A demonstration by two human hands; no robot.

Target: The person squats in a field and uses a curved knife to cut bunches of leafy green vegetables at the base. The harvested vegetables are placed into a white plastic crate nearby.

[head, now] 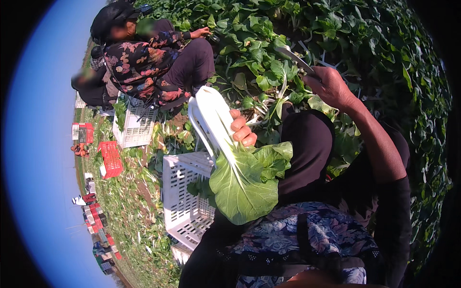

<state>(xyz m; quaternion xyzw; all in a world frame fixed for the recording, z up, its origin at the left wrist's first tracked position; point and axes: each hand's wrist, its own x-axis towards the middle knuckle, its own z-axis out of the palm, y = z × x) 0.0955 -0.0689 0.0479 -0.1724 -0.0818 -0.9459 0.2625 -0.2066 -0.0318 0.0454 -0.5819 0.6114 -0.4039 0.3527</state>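
Observation:
My left hand (243, 129) is closed around a bok choy (227, 144) with thick white stalks and broad green leaves. The cut white base points up and the leaves hang down over my lap; they hide part of my arm. In my right hand (329, 88) is a knife (295, 59), its blade angled up and to the left over the crop rows. Between the hands, cut stalks and loose leaves (277, 99) lie on the ground near my knee. A white plastic crate (180, 187) stands beside my left arm, with some green leaves at its edge.
A co-worker in a floral jacket (133, 68) squats close by at upper left, reaching into the growing greens (248, 43). Another white crate (137, 126) stands behind that person. Farther off are a red crate (111, 158), stacked crates (95, 216) and more people. Trimmed leaves litter the ground (144, 201).

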